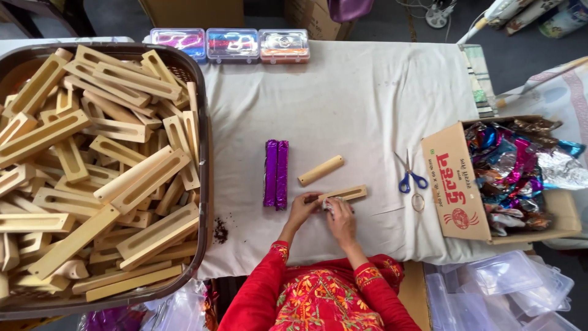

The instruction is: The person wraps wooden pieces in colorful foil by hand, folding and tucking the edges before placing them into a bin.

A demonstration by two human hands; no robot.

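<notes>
A pale wooden block with a long slot (pixel 346 194) lies on the white cloth (pixel 367 104) near the front edge. My left hand (pixel 302 210) grips its left end with curled fingers. My right hand (pixel 342 222) pinches a small silvery piece (pixel 328 206) right below that end of the block; what the piece is cannot be made out. Just beyond lies a plain wooden stick (pixel 320 170). Two purple foil-wrapped sticks (pixel 276 173) lie side by side to the left of my hands.
A big brown basket (pixel 205 153) heaped with slotted wooden blocks fills the left. Blue-handled scissors (pixel 409 178) and a cardboard box (pixel 456 190) of coloured foil sit on the right. Three clear cases (pixel 231 45) line the far edge. Clear plastic tubs (pixel 508 288) lie at the bottom right.
</notes>
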